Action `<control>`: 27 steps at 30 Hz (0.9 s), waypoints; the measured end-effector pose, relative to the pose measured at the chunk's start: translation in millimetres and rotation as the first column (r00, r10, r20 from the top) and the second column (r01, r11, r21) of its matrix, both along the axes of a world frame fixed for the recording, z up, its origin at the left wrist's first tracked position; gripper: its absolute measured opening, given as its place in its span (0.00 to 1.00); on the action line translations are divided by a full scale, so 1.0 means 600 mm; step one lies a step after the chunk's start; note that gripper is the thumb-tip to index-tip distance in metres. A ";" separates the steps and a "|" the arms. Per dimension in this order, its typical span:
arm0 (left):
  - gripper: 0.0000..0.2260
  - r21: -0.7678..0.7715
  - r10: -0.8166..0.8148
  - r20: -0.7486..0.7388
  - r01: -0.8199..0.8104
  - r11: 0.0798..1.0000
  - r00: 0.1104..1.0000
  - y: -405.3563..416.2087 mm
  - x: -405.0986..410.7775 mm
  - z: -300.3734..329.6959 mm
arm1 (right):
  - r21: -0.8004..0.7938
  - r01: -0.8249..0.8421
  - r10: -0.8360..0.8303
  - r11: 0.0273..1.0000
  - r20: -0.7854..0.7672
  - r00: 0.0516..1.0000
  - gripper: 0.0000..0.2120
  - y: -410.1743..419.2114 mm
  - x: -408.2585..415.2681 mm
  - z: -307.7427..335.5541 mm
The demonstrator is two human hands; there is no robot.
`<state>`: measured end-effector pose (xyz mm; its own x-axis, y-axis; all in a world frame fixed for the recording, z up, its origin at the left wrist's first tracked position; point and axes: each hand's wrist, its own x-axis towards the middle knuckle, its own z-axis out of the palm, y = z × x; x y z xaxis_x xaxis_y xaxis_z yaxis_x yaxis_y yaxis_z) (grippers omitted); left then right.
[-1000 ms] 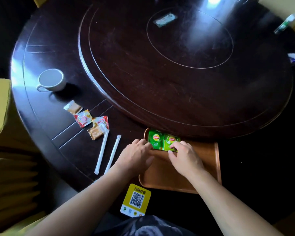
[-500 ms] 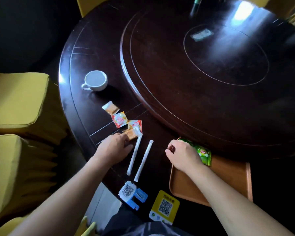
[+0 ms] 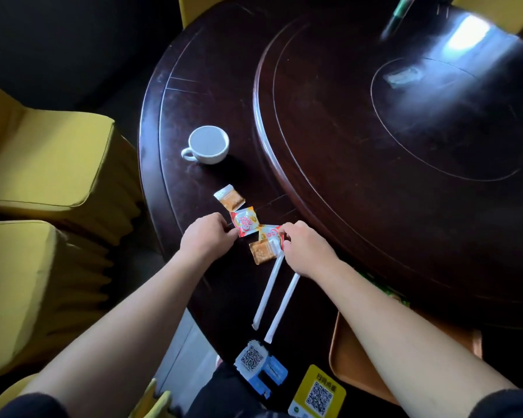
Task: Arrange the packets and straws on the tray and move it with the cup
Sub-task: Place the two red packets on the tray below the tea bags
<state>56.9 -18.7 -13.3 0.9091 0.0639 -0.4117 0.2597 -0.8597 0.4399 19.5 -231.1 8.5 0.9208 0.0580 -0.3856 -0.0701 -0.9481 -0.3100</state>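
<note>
Tray (image 3: 347, 357) sits nearest, behind my right forearm, green packets (image 3: 387, 292) already on it. Two straws (image 3: 267, 292) run from below my right hand (image 3: 307, 251) back toward me. Right fingers curl on the second red packet (image 3: 269, 232), probably pinching it for pickup, can't tell if closed. Left hand (image 3: 207, 236) fingertips touch the first red packet (image 3: 244, 221), grip unclear. Brown packet (image 3: 262, 251) lies between hands; another (image 3: 228, 197) just beyond; cup (image 3: 208, 144) farthest.

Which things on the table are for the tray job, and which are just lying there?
For the job:
- four small packets
- two wrapped straws
- white cup
- brown tray
- green packets by the tray's far edge

Just lying about:
- yellow QR sticker
- blue-and-white QR tag
- yellow chairs
</note>
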 end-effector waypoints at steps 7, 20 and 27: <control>0.17 -0.041 0.142 -0.006 -0.142 0.989 0.990 -0.046 0.017 0.005 | -0.020 -0.106 0.105 0.994 -0.043 0.994 0.32 0.027 0.051 -0.017; 0.10 -0.343 0.238 0.006 -0.222 0.913 0.971 -0.053 0.025 -0.002 | 0.150 0.168 -0.145 0.974 -0.155 0.977 0.15 0.016 0.060 -0.030; 0.11 -0.422 0.216 0.014 -0.190 0.886 0.976 -0.021 0.008 -0.001 | 0.338 0.304 -0.247 0.890 -0.201 0.948 0.04 -0.003 0.049 -0.009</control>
<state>61.4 -31.2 -14.1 0.9179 0.0840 -0.3877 0.3714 -0.5260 0.7652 48.8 -232.8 3.2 0.8537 -0.0290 -0.5200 -0.3845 -0.7086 -0.5917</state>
